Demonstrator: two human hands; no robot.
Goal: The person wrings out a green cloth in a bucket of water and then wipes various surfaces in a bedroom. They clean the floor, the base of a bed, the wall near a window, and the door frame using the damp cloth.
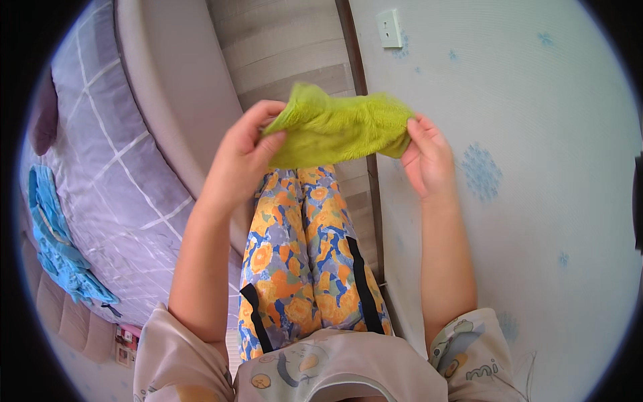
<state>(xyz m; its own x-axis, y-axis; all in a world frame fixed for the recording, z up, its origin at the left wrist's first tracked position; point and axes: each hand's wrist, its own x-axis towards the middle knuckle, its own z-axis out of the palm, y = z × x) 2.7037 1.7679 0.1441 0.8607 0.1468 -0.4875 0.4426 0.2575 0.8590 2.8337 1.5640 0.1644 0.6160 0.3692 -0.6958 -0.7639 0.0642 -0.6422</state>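
A fuzzy lime-green cloth (341, 130) is stretched out sideways in front of me, above my legs. My left hand (251, 144) pinches its left end between thumb and fingers, and its upper left corner sticks up, a little blurred. At the other end, my right hand (429, 151) grips the cloth's right edge, thumb on the near side. The middle of the cloth hangs in the air between both hands, slightly creased. Some of my left fingertips are hidden behind the fabric.
To the left is a bed with a grey checked cover (120, 167) and a padded side (181, 67). Blue clothing (60, 241) lies on it. A pale wall (536, 201) with blue snowflake-like patterns and a socket (389, 29) stands close on the right. Floorboards (281, 47) run between.
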